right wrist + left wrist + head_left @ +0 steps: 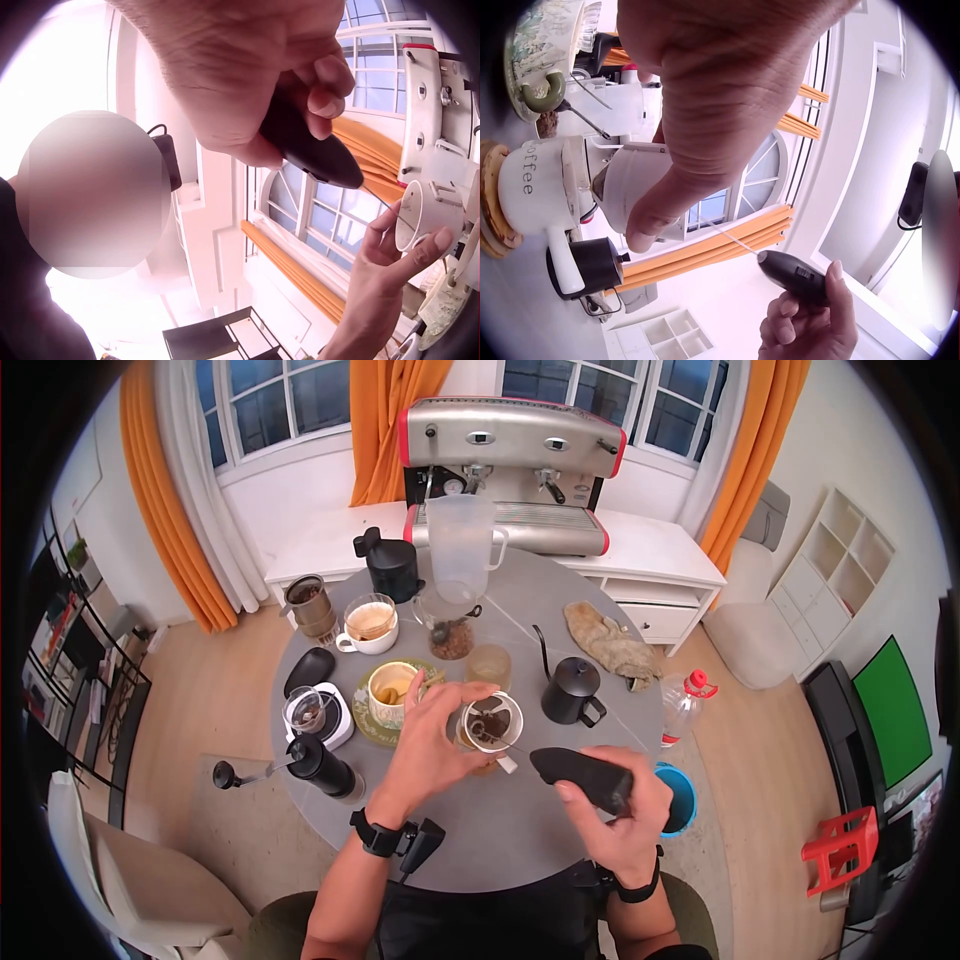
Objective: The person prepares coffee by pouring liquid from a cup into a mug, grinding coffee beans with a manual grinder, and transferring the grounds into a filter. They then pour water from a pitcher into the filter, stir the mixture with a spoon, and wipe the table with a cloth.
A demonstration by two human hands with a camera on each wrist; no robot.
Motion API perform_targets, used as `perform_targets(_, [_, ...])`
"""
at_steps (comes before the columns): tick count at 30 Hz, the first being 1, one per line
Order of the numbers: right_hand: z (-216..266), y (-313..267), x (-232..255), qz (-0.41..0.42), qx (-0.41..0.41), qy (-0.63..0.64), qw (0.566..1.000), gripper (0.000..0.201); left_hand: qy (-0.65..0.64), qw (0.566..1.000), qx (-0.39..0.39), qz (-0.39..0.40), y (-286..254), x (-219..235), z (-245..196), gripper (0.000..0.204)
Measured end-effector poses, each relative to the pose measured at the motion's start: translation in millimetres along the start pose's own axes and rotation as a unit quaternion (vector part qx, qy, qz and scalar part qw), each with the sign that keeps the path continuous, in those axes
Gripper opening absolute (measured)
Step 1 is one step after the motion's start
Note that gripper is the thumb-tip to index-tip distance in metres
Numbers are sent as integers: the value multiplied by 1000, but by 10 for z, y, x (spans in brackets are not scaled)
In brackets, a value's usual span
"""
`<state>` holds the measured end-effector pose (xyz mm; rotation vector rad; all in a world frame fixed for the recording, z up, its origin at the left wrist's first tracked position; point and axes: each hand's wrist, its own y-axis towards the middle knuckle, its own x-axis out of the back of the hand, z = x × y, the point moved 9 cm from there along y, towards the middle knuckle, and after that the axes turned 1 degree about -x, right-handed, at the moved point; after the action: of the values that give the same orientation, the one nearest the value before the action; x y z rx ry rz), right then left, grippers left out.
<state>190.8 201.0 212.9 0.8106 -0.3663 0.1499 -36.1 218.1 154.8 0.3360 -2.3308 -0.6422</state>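
Observation:
A small white cup-shaped vessel with dark brown grounds inside is held at its sides between the thumb and fingers of my left hand. My right hand grips a black handheld milk frother from the right. The frother's thin metal shaft slants down into the vessel, and its whisk end shows over the grounds. In the left wrist view, a white pot marked "coffee" stands on a wooden coaster, close under the vessel, its straight white handle sticking out.
Left on the grey table are a hand grinder, a scale, a patterned cup and a white cup. A glass, plastic jug, black kettle and cloth stand farther back. An espresso machine is behind.

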Motion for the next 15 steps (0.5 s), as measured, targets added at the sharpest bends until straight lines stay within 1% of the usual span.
perform_targets(2, [38,23,-40,22,0,-22,1000,41,2,1000,-5,1,14,-6,-1,70])
perform_targets(5, [-9,-20,119,-44,3,-29,999,41,3,1000,-4,4,14,-7,7,69])
perform_targets(8, [-37,-14,90,-22,-22,-14,999,41,-2,1000,-9,2,4,-18,2,69])
perform_targets(9, [-21,13,46,1,-18,-40,999,40,-2,1000,-7,5,3,-34,3,69])
perform_targets(12, [38,18,59,-32,37,-48,998,40,-2,1000,-9,9,23,-59,-3,68])
perform_targets(15, [32,10,69,-40,34,-53,997,40,0,1000,-5,7,-4,-54,0,67])
